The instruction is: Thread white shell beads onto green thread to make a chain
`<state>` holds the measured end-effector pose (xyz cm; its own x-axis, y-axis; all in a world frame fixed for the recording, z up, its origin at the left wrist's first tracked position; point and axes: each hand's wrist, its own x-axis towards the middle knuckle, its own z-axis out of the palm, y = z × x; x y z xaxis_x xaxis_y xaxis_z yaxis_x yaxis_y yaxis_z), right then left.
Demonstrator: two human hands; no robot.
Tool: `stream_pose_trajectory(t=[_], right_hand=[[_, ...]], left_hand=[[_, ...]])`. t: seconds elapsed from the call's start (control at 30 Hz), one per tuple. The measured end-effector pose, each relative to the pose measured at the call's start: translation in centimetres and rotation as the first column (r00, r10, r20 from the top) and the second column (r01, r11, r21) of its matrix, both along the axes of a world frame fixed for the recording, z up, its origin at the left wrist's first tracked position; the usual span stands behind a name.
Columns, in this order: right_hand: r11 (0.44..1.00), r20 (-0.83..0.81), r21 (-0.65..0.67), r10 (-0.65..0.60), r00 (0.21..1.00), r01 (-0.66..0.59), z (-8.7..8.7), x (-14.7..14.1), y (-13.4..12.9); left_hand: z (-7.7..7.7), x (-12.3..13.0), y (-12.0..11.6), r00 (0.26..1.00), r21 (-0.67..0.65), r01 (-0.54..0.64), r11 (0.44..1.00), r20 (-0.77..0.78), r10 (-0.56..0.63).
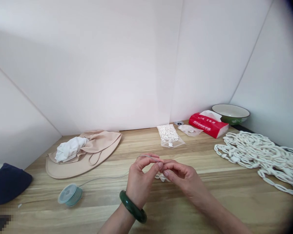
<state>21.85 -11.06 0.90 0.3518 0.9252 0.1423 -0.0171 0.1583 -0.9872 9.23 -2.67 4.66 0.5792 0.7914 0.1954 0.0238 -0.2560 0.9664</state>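
My left hand point(144, 172), with a dark green bangle point(133, 207) on its wrist, pinches a thin grey-green cord point(148, 157) between thumb and forefinger. My right hand point(179, 175) is closed in a pinch, its fingertips meeting those of the left. Whatever lies between the right fingertips is too small to make out. Under the hands, partly hidden, a few small white shell-like pieces point(161, 177) rest on the table. The cord runs left, behind my left hand, to a spool of pale green cord point(70, 195) lying on the wood.
At the back are a clear bag of white shell-like pieces point(168, 133), a smaller bag point(190, 130), a red tissue pack point(207, 125) and a bowl point(230, 112). Linked white strands point(261, 156) heap at right. A beige sun hat point(97, 156) and navy cap point(11, 183) lie left.
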Motion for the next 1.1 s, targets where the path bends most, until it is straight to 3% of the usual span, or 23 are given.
stream_pose_trajectory(t=[0.2,0.37,0.43,0.5,0.6,0.7,0.87,0.97,1.1], right_hand=[[0.997,-0.001,-0.025,0.067,0.998,-0.067,0.8,-0.1,-0.1],[0.994,-0.034,-0.062,0.086,0.996,-0.088,0.8,-0.2,-0.2],[0.994,-0.069,-0.102,0.033,0.997,-0.04,0.2,0.0,-0.1],[0.989,-0.108,-0.144,-0.03,0.994,0.014,-0.4,0.3,-0.1],[0.984,-0.154,-0.173,-0.06,0.986,0.033,-1.0,0.6,0.0],[0.985,-0.168,-0.174,-0.051,0.984,0.021,-0.8,0.5,0.0],[0.986,-0.12,-0.16,-0.065,0.991,0.046,0.1,-0.2,-0.2],[0.988,-0.077,-0.124,-0.1,0.992,0.09,0.2,-0.6,-0.1],[0.989,-0.026,-0.061,-0.139,0.99,0.137,0.1,-0.8,-0.1]], left_hand=[[0.4,-0.3,0.0,0.996,0.056,-0.067,0.996,-0.055,0.07],[-1.0,0.2,0.7,0.999,-0.15,-0.047,0.988,0.011,0.049],[-1.5,0.4,0.7,0.998,-0.322,-0.037,0.946,0.034,0.051],[-1.7,0.5,0.5,0.998,-0.499,-0.016,0.867,0.042,0.043],[-1.8,0.2,-0.1,0.998,-0.636,0.049,0.77,0.055,-0.018],[-2.0,-0.3,-0.7,0.996,-0.636,0.085,0.767,0.074,-0.048],[-2.4,-1.0,-1.4,0.996,-0.627,0.047,0.777,0.086,0.01],[-2.4,-1.2,-1.7,0.993,-0.659,0.051,0.75,0.112,0.031],[-2.2,-1.5,-2.0,0.992,-0.684,0.115,0.72,0.117,-0.047]])
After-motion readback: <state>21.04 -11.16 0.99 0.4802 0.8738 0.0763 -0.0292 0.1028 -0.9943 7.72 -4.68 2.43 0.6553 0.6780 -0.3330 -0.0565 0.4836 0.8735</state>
